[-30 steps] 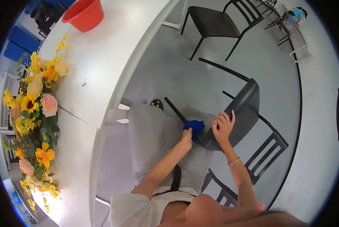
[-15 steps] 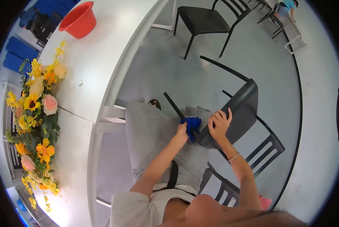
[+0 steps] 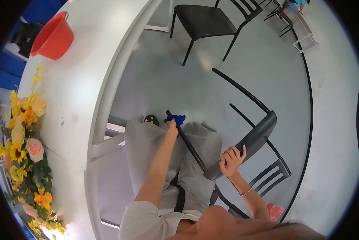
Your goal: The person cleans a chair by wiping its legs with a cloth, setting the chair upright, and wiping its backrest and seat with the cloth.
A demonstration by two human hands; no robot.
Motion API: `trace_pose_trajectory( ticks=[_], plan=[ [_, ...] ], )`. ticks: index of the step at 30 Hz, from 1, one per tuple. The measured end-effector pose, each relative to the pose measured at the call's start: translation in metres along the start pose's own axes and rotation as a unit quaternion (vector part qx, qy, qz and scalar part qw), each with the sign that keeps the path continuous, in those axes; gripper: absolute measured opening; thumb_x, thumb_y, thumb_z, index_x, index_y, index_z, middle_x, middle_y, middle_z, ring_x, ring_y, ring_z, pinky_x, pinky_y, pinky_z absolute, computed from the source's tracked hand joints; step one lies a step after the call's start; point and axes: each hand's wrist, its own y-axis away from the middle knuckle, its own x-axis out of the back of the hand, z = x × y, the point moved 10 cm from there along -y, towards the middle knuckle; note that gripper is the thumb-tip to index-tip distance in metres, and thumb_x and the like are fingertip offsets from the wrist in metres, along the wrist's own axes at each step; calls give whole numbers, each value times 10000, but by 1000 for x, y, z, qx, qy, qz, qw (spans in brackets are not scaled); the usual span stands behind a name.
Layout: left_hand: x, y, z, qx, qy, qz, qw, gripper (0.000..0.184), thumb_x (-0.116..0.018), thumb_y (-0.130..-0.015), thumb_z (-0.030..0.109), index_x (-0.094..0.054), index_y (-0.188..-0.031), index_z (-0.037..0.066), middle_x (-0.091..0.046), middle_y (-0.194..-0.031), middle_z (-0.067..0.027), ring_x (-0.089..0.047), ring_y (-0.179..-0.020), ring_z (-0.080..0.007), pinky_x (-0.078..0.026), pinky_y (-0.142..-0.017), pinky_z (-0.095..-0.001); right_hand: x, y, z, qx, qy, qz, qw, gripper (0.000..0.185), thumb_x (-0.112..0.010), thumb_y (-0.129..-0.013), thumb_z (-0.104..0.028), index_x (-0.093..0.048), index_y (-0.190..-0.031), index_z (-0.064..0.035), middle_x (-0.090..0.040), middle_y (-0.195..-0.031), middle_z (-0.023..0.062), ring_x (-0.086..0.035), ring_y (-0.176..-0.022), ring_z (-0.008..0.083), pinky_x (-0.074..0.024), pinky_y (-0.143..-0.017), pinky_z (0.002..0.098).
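Note:
A black chair lies tipped on its side across my lap, its legs pointing up and to the left. My left hand is closed around one chair leg near its free end, with a blue cloth wrapped between the fingers and the leg. My right hand grips the edge of the seat, fingers curled over it. The slatted backrest hangs to the right, beyond my right forearm.
On the left, a white table carries a red bucket and a flower arrangement. Another black chair stands upright ahead. A person is far off at the upper right, near a wall.
My left hand and the blue cloth have slid along the leg from near the seat towards its free end. The right hand keeps its hold on the seat. The view has shifted slightly.

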Motion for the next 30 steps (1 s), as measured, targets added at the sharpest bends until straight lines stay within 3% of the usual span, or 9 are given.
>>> trace_pose_trajectory(
  ticks=[8, 13, 15, 20, 22, 23, 25, 29, 30],
  plan=[
    [-2, -70, 11, -5, 54, 40, 998, 75, -485, -974, 47, -542, -962, 1, -647, -908, -120, -670, -741, -240, -605, -716, -359, -26, -34, -1, 85, -20, -73, 993, 96, -559, -665, -156, -602, -748, -135, -601, -811, 5, -610, -925, 198, -320, -1025, 479],
    [24, -62, 13, -10, 74, 51, 996, 102, -522, -966, 79, -562, -1029, 10, -655, -951, -108, -671, -776, -232, -588, -715, -353, -27, -38, -13, 111, -24, -72, 991, 109, -556, -658, -158, -605, -754, -141, -607, -834, 2, -613, -931, 188, -353, -1004, 459],
    [42, -58, 3, 12, 5, 19, 1000, 129, -531, -969, 100, -578, -1075, 42, -662, -982, -89, -668, -806, -225, -566, -721, -355, -28, -32, -12, 121, -28, -76, 989, 121, -549, -652, -149, -605, -759, -141, -605, -843, 0, -611, -929, 186, -360, -1007, 452],
    [42, 24, -17, 46, 29, -33, 998, 252, -427, -1028, 282, -599, -1118, 121, -675, -1012, -36, -621, -757, -195, -500, -619, -349, -21, -30, -10, 147, -45, -88, 984, 129, -537, -652, -133, -597, -766, -137, -601, -850, 5, -598, -957, 190, -362, -1020, 447],
    [25, 55, -29, 79, 94, -167, 978, 365, -316, -1048, 370, -598, -1151, 164, -681, -1067, -23, -605, -759, -182, -448, -584, -326, -22, -30, -13, 174, -54, -95, 979, 115, -541, -660, -127, -586, -766, -131, -593, -851, 15, -586, -971, 195, -363, -1028, 450],
    [32, 67, -36, 75, 88, -171, 978, 365, -316, -1048, 370, -598, -1151, 164, -681, -1067, -23, -605, -759, -182, -448, -584, -326, -19, -25, -17, 172, -52, -87, 980, 115, -541, -660, -127, -586, -766, -131, -593, -851, 15, -586, -971, 195, -363, -1028, 450],
    [30, 89, -55, 73, 42, -179, 980, 496, -168, -1056, 408, -553, -1265, 174, -635, -1218, -43, -558, -1080, -195, -451, -792, -370, -18, -30, -26, 196, -66, -76, 976, 105, -548, -665, -127, -582, -764, -126, -585, -848, 20, -584, -960, 201, -361, -1036, 458],
    [23, 186, -72, 85, 74, -201, 973, 424, -248, -1059, 372, -493, -1330, 158, -623, -1242, -16, -586, -1022, -157, -469, -760, -317, -21, -34, -42, 206, -95, -78, 971, 84, -552, -679, -117, -577, -758, -108, -589, -846, 31, -585, -952, 196, -378, -1034, 439],
    [33, 205, -93, 138, 94, -194, 967, 423, -262, -1060, 356, -456, -1357, 127, -583, -1285, -29, -556, -1095, -170, -462, -851, -343, -14, -29, -51, 205, -97, -60, 972, 71, -558, -686, -114, -578, -753, -104, -592, -834, 30, -591, -939, 194, -388, -1028, 433]
  ],
)
